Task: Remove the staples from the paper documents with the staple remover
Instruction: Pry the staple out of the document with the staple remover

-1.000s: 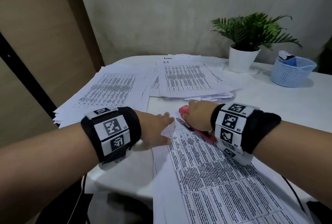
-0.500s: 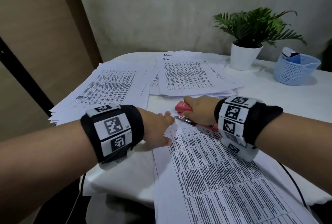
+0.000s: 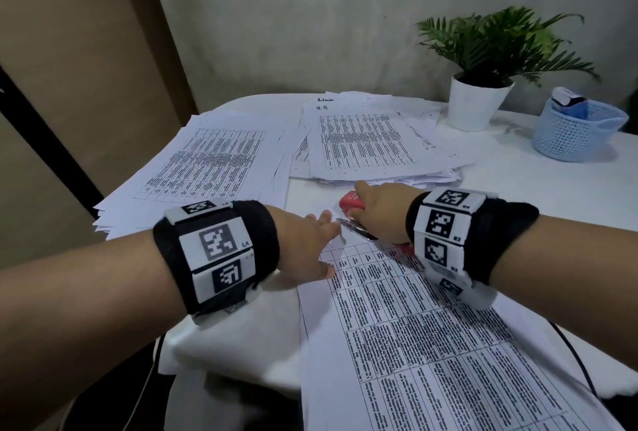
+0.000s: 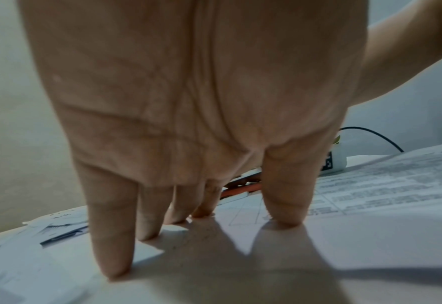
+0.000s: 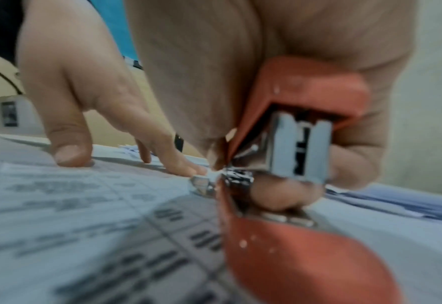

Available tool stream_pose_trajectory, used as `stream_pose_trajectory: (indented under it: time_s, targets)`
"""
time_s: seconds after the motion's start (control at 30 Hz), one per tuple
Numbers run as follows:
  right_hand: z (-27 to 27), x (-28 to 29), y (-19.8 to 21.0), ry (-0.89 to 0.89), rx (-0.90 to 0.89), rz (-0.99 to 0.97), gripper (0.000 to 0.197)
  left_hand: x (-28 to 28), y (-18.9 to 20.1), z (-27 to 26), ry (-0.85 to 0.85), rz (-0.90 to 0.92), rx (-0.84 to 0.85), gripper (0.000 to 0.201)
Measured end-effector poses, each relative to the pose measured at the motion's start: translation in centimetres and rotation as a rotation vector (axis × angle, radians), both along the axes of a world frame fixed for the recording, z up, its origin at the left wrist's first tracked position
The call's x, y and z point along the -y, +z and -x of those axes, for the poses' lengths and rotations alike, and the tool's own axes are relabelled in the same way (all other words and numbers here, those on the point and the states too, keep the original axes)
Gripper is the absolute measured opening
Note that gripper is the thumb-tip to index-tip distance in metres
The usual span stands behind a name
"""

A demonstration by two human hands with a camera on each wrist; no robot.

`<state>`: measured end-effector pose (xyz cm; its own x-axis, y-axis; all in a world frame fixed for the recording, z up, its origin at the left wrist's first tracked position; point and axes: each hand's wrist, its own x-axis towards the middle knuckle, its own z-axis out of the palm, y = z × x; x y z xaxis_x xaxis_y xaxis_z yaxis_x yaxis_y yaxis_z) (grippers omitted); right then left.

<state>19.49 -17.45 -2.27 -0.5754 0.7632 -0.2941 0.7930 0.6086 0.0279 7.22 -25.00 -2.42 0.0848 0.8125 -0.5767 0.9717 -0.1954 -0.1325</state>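
A printed document (image 3: 414, 334) with a table of text lies on the white table in front of me. My left hand (image 3: 310, 244) lies flat with straight fingers (image 4: 284, 205) pressing down the document's top left corner. My right hand (image 3: 376, 209) grips a red staple remover (image 3: 352, 202), fingers curled round its body (image 5: 313, 98). Its metal tip (image 3: 345, 222) rests on the paper near the corner, just right of my left index finger. In the right wrist view the metal tip (image 5: 202, 184) touches the sheet. No staple is plain to see.
Two spread stacks of printed papers lie beyond, one far left (image 3: 207, 161) and one in the middle (image 3: 366, 144). A potted plant (image 3: 483, 99) and a blue basket (image 3: 576, 130) stand at the back right. A black cable (image 3: 573, 358) runs by the table's near right edge.
My right hand has drawn the staple remover slightly back and right along the paper's top edge. My left hand keeps pressing the same corner.
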Motion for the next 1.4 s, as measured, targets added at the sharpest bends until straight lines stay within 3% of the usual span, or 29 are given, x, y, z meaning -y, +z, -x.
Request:
stream_pose_trajectory:
  time_s: [0.27,0.5,0.67,0.87,1.03,1.23,1.4]
  targets:
    - [0.4,-0.2,-0.3,-0.017,0.062,-0.016,0.043,-0.2,0.1,-0.2,0.003,0.004,0.009,0.067]
    - [0.7,0.5,-0.6,0.027,0.004,-0.090,0.031,0.0,0.5,-0.2,0.038,0.030,0.090,0.034]
    - [1.3,0.9,0.1,-0.015,0.053,-0.051,0.033,-0.1,0.6,-0.2,0.027,0.036,0.061,0.040]
    - [1.6,0.2,0.5,0.155,0.186,-0.082,0.034,-0.1,0.7,-0.3,0.017,0.036,0.022,0.053]
    - [1.7,-0.2,0.0,0.134,0.142,-0.083,0.019,0.0,0.8,-0.2,0.022,0.041,0.021,0.052]
    - [0.9,-1.2,0.2,-0.045,-0.055,0.028,0.045,-0.3,0.5,-0.1,0.005,0.041,-0.021,0.066]
    - [0.6,-2.0,0.1,-0.029,-0.049,0.065,0.051,-0.4,0.6,-0.1,0.017,0.053,-0.003,0.071]
